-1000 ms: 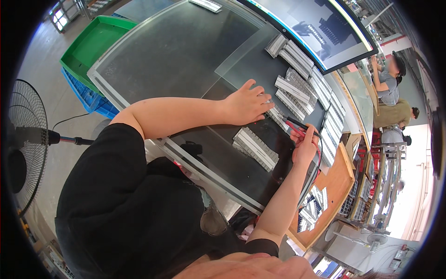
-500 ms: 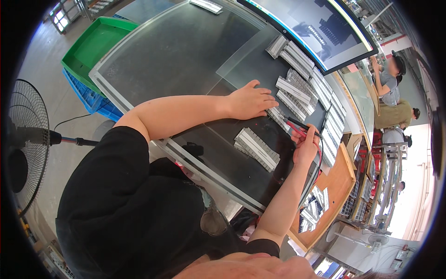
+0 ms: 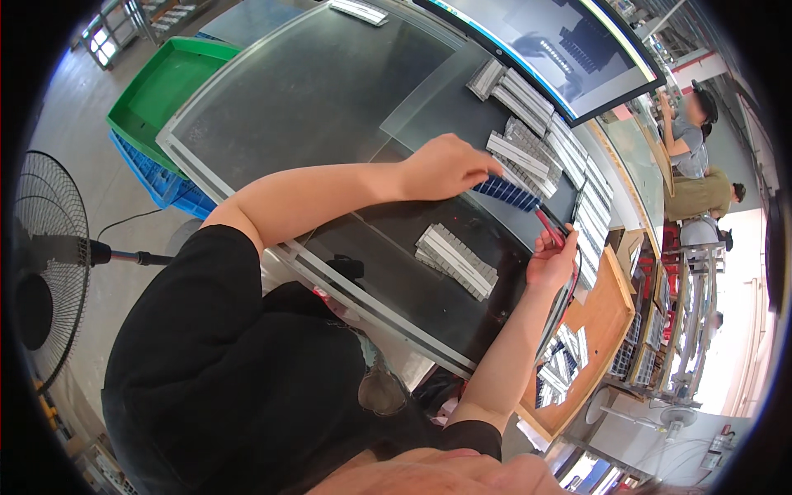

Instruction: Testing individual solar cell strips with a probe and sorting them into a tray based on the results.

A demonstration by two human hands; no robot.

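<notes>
Since the earlier frame your L hand [image 3: 445,167] has lifted & its fingers curled in; where the strip under it showed a pale face, there's now a dark blue strip [image 3: 510,195] w/ thin light lines. It sits btw your two hands, over the dark tabletop [image 3: 313,91], tilted, far end toward your R hand [image 3: 551,257]. L grip: fingers nearly closed, pinching the strip's upper L edge afaict — blur hides how firmly. R grip: closed round the pen-like probes [image 3: 550,229], red & black, tips right by the strip's R end; can't tell if they touch it. Main risk, I'd say: w/ only one end held, the strip could twist or slip, prob. from a weak pinch at speed. Tips that close could also scratch the blue face or snag its edge if either hand jerks. Watch the red lead [image 3: 569,289] by your R forearm too — a tug there could pull the probes off line. Lesser risk: knocking the strip pile [image 3: 456,261] near you, or the stacked strips [image 3: 521,157] just beyond your L fingers, if you swing wide.
</notes>
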